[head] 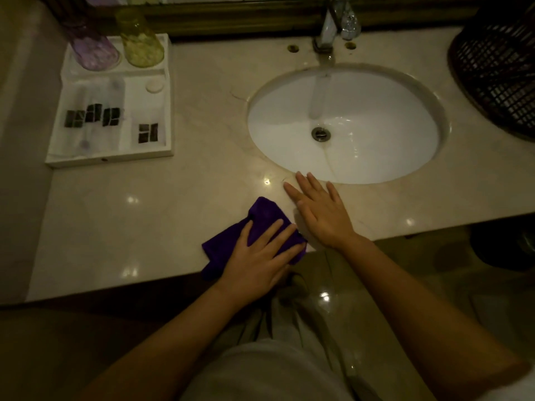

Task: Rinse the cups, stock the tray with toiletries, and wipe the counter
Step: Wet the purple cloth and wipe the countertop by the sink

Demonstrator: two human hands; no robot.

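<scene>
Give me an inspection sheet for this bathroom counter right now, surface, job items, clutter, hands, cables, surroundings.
Surface: marble counter, glossy with light glints; round white sink set into it.
Job's things: purple cloth flat at the front edge; white tray at left holds a purple cup and a yellow cup, both upside down, plus wrapped toiletries.
Clutter: dark woven basket at far right.
Hands: left hand pressed on the cloth; right hand flat on bare counter beside the sink.
Cables: nothing seen.
Surroundings: faucet running water into the sink; dim lighting.
</scene>
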